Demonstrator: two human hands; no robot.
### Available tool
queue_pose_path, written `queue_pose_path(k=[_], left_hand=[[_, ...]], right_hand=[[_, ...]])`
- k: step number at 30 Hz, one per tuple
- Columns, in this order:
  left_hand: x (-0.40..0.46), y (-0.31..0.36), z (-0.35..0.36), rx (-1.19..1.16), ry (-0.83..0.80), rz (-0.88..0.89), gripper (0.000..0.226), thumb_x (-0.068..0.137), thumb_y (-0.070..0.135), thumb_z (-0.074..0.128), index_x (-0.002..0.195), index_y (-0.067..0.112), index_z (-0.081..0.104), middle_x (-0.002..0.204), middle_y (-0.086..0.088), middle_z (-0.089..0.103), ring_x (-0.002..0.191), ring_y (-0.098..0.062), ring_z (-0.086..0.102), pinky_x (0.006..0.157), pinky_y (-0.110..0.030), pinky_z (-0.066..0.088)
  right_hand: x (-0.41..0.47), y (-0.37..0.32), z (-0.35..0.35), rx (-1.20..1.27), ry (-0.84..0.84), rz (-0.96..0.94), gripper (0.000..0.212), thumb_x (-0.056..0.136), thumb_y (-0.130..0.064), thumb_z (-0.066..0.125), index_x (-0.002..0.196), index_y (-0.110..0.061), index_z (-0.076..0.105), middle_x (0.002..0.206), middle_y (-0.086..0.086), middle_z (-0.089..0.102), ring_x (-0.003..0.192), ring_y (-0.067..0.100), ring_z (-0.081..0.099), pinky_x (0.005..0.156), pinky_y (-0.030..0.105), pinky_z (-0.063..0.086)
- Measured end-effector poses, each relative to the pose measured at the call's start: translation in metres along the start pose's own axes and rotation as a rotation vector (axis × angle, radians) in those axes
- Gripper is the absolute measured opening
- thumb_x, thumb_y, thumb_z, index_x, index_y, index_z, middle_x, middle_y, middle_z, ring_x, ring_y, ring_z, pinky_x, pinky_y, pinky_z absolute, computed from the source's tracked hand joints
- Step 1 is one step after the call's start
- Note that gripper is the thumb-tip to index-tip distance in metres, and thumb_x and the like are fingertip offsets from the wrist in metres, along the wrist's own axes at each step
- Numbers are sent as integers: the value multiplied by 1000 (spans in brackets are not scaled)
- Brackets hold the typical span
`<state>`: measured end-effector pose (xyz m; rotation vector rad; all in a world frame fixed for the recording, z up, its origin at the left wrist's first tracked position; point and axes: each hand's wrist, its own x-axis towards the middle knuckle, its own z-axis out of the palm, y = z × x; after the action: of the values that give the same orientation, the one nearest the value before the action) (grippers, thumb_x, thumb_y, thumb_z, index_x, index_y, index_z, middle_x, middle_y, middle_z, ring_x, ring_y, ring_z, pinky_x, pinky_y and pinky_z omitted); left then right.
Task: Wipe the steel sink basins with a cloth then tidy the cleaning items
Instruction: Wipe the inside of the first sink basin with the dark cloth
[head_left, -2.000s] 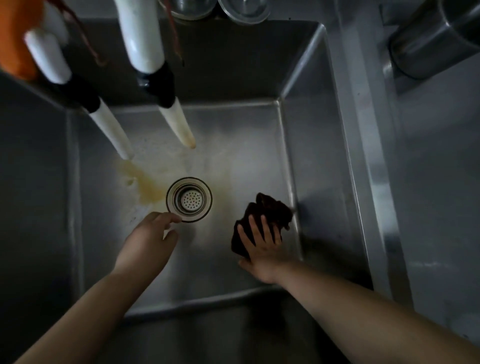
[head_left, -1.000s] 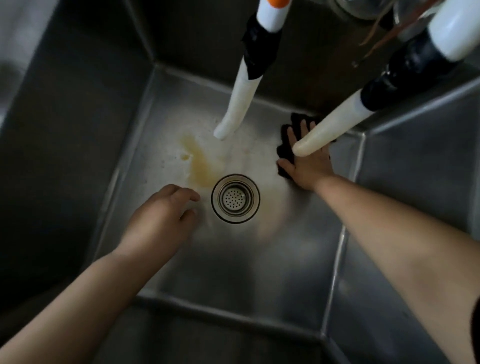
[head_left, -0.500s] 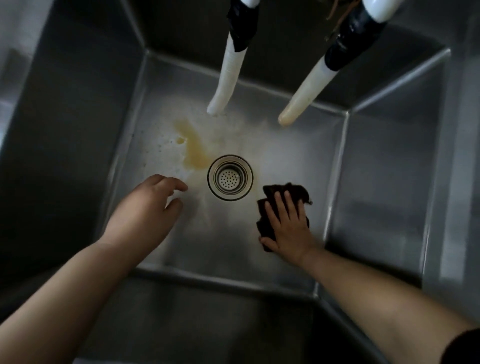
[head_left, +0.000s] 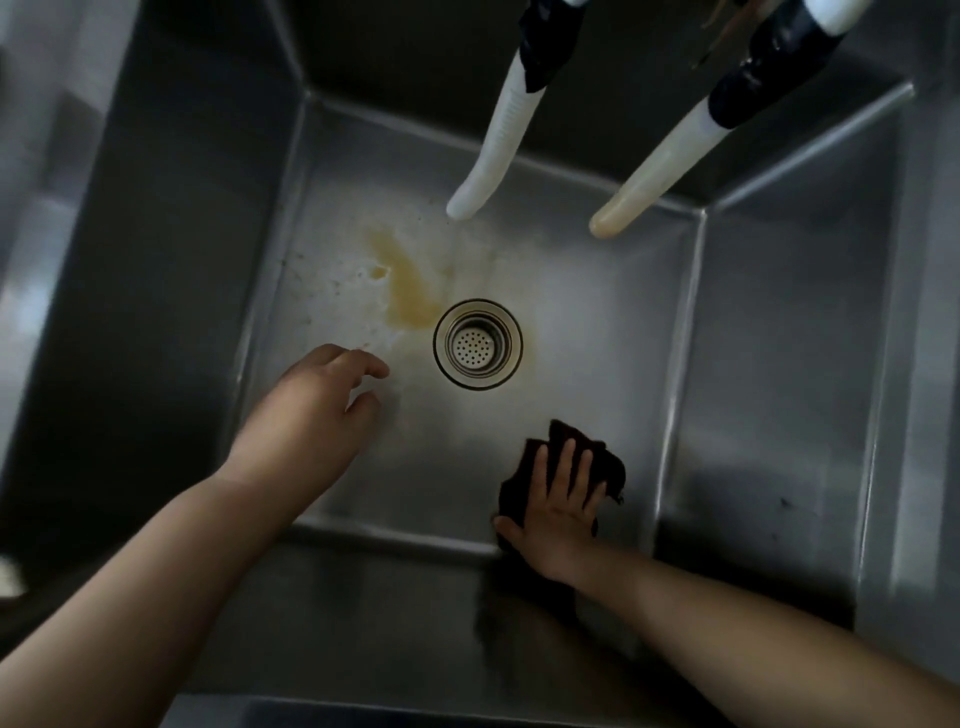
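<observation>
My landmark is the round perforated steel drain strainer (head_left: 477, 343), set in the floor of the deep brushed-steel sink basin (head_left: 753, 332). The floor around it is dull and filmed pale, and a yellow-brown stain (head_left: 408, 286) runs from the strainer's far-left rim away toward the back wall. Beyond the strainer two white rubbery spout tubes with black collars (head_left: 493, 150) hang over the basin, the right one yellowed at its tip. My right hand (head_left: 558, 512) lies flat, fingers spread, pressing a crumpled dark maroon cloth (head_left: 563, 441) against the floor near and right of the strainer, close to the front wall. My left hand (head_left: 311, 415) is left of the strainer, palm down, fingers loosely curled, holding nothing.
</observation>
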<state>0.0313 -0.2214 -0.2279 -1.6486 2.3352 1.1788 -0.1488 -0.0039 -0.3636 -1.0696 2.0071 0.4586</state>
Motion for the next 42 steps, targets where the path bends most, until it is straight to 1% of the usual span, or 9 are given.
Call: queue_pose_path(k=[7, 15, 19, 22, 26, 29, 33, 38, 42], left_hand=[[19, -6, 5, 6, -14, -8, 25, 90, 22, 55, 113, 29, 61, 111, 9, 54, 90, -9, 52, 70, -26, 39], [49, 0, 7, -3, 10, -15, 26, 89, 20, 55, 114, 26, 62, 116, 6, 56, 100, -15, 56, 78, -31, 47], [55, 0, 5, -7, 23, -42, 28, 89, 23, 54, 116, 27, 60, 116, 8, 54, 97, -14, 55, 79, -31, 46], [53, -3, 5, -5, 37, -57, 29, 89, 22, 54, 117, 28, 60, 115, 8, 54, 89, -10, 51, 75, -27, 42], [44, -10, 7, 22, 56, -65, 29, 88, 20, 56, 116, 25, 61, 114, 5, 56, 89, -15, 55, 73, -27, 39], [36, -15, 10, 28, 52, -84, 29, 89, 23, 56, 118, 26, 61, 114, 5, 56, 93, -16, 56, 72, -26, 37], [24, -16, 11, 33, 54, -128, 28, 90, 26, 56, 118, 27, 60, 116, 6, 56, 97, -16, 56, 73, -27, 39], [6, -6, 10, 58, 53, -131, 27, 90, 26, 55, 117, 29, 59, 119, 8, 55, 104, -15, 57, 76, -30, 47], [-10, 6, 6, 91, 70, -106, 28, 90, 26, 54, 118, 28, 58, 121, 6, 56, 105, -17, 58, 79, -34, 51]], right_hand=[[70, -43, -70, 252, 213, 219, 104, 84, -66, 44, 146, -14, -21, 151, 19, -29, 136, 40, -29, 106, 59, -16], [172, -49, -169, 216, 368, 155, 95, 86, -67, 34, 147, -16, -19, 153, 18, -24, 137, 40, -27, 106, 58, -18], [206, -45, -206, 34, 498, 20, 87, 90, -64, 30, 149, -15, -10, 156, 18, -16, 141, 39, -17, 110, 53, -13], [221, -35, -222, -216, 577, -205, 81, 92, -61, 29, 151, -15, -2, 157, 19, -7, 143, 38, -11, 111, 51, -11], [230, -19, -236, -470, 569, -465, 75, 92, -59, 32, 151, -22, 4, 159, 12, -3, 144, 31, -9, 111, 48, -12], [221, -9, -231, -549, 528, -586, 72, 92, -58, 33, 151, -27, 5, 159, 8, -2, 145, 28, -10, 111, 45, -16], [178, 1, -197, -501, 463, -662, 71, 89, -60, 25, 150, -25, 17, 158, 9, 9, 145, 32, -1, 114, 53, 0], [118, 13, -143, -489, 448, -714, 72, 86, -52, 55, 145, -18, 34, 153, 16, 25, 142, 39, 16, 111, 60, 9], [77, 16, -99, -480, 396, -658, 80, 79, -53, 65, 142, -11, 39, 149, 22, 30, 137, 45, 23, 106, 66, 18]])
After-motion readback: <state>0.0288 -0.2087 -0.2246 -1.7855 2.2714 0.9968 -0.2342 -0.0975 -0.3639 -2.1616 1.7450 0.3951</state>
